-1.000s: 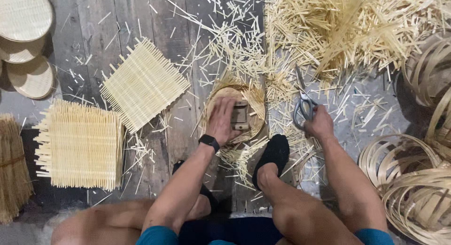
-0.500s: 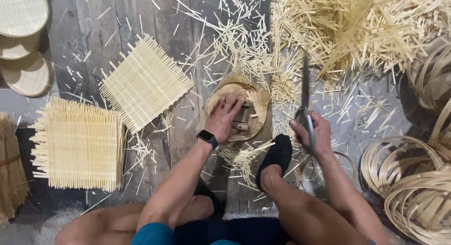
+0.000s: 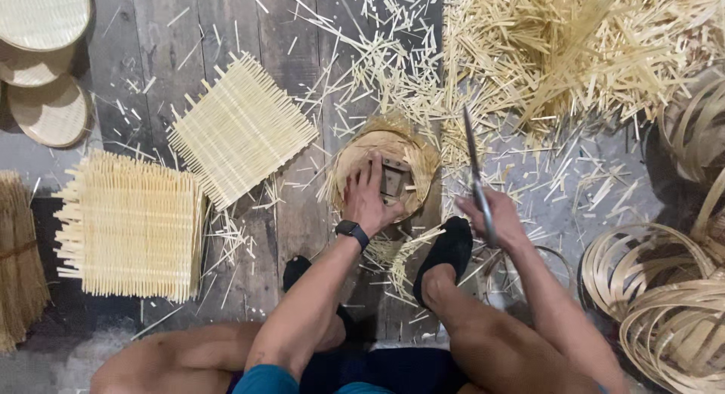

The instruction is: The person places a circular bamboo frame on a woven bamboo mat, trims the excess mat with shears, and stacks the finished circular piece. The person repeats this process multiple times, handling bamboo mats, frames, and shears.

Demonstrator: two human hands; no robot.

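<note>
Woven mats: two, at 9 o'clock of the round basket (image 3: pixel 384 161).
Left hand (image 3: pixel 368 201): flat, pressing the basket.
Right hand (image 3: pixel 495 219): closed around shears (image 3: pixel 476 179), earlier lower, now raised upright.

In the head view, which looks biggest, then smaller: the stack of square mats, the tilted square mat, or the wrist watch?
1. Stack of square mats
2. Tilted square mat, close in size, so the order is unsure
3. Wrist watch, far smaller
</note>
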